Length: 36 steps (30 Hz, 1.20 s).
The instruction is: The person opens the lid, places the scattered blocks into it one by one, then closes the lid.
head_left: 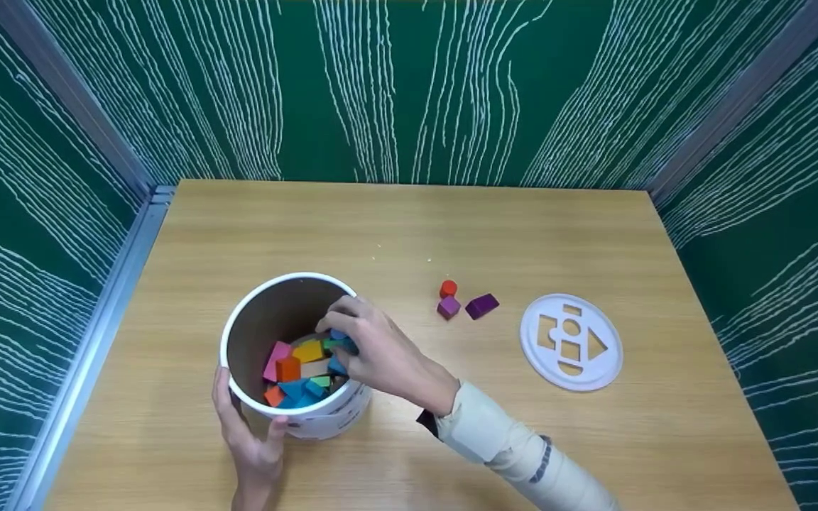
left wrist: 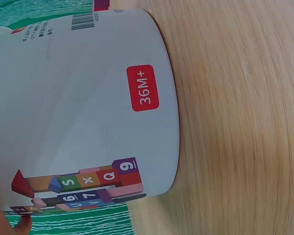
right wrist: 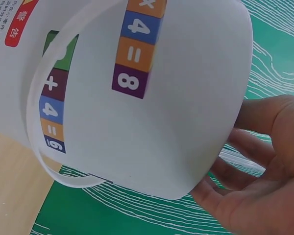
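Note:
A white bucket point(head_left: 324, 422) with printed block pictures stands on the table, its mouth facing up. Several coloured wooden blocks lie inside, among them a yellow one point(head_left: 307, 351), an orange one point(head_left: 287, 369) and a pink one point(head_left: 276, 360). My left hand point(head_left: 249, 436) rests against the bucket's outer side, thumb and fingers spread and fairly straight. My right hand point(head_left: 380, 348) reaches over the rim, its bent fingers down among blue and green blocks at the right. In the right wrist view the fingertips disappear behind the rim; I cannot tell whether they grip a block.
Right of the bucket lie a red cylinder point(head_left: 448, 288), a purple cube point(head_left: 449, 307) and a dark purple block point(head_left: 482, 306). Farther right is a round white lid point(head_left: 533, 355) with shaped cutouts. Green, white-lined walls point(head_left: 437, 92) border the wooden table point(head_left: 409, 227).

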Each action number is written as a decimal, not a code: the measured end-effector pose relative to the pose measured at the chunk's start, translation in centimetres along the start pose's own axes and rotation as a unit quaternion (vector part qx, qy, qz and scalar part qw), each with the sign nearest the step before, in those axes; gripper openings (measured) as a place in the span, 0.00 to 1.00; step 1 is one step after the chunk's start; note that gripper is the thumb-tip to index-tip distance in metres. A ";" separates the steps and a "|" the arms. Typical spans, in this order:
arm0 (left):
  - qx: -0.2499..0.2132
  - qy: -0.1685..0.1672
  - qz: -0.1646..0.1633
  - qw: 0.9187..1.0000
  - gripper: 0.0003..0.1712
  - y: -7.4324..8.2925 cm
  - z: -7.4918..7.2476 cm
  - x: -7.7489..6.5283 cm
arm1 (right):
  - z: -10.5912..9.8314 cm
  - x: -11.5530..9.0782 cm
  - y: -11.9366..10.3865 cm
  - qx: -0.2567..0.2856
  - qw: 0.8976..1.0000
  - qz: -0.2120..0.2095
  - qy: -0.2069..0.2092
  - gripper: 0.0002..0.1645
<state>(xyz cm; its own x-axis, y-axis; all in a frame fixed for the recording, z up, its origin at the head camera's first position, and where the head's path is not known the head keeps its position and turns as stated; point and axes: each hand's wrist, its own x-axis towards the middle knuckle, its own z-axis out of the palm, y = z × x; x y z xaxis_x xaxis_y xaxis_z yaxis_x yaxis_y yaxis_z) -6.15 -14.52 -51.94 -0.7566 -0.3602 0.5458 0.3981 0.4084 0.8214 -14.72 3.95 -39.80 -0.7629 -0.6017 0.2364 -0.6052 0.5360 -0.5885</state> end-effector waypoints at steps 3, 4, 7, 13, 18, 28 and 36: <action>0.003 -0.001 -0.005 1.000 0.47 0.1 0.0 0.0 | -0.1 -0.1 0.1 0.009 1.000 -0.005 0.010 0.15; 0.003 -0.002 -0.006 1.000 0.47 0.1 0.0 -0.1 | -0.2 -0.2 0.1 0.011 1.000 -0.008 0.015 0.15; 0.004 -0.003 -0.010 1.000 0.47 0.2 0.0 -0.1 | -0.4 -0.3 0.2 0.011 0.999 -0.015 0.032 0.13; 0.002 -0.004 -0.018 1.000 0.47 0.1 -0.1 -0.2 | -1.1 -0.5 0.6 0.009 0.998 -0.007 0.064 0.11; -0.005 -0.003 -0.014 1.000 0.47 0.2 -0.1 -0.2 | -1.4 -0.7 1.2 0.010 0.996 0.004 0.084 0.11; -0.013 0.007 0.004 1.000 0.45 2.5 0.2 0.8 | -1.6 -1.3 2.9 0.004 0.995 0.015 0.101 0.08; -0.014 0.005 -0.002 1.000 0.45 1.9 0.2 0.5 | -1.5 -1.7 4.3 0.022 0.992 0.039 0.117 0.10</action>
<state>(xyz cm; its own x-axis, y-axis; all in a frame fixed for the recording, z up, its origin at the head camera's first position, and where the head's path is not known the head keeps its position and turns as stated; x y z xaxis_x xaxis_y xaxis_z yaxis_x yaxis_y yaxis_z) -5.84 -13.74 -50.13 -0.7523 -0.3705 0.5448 0.4100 0.3839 0.8273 -16.41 8.14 -41.59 -0.8422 -0.4025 0.3588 -0.5355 0.5465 -0.6439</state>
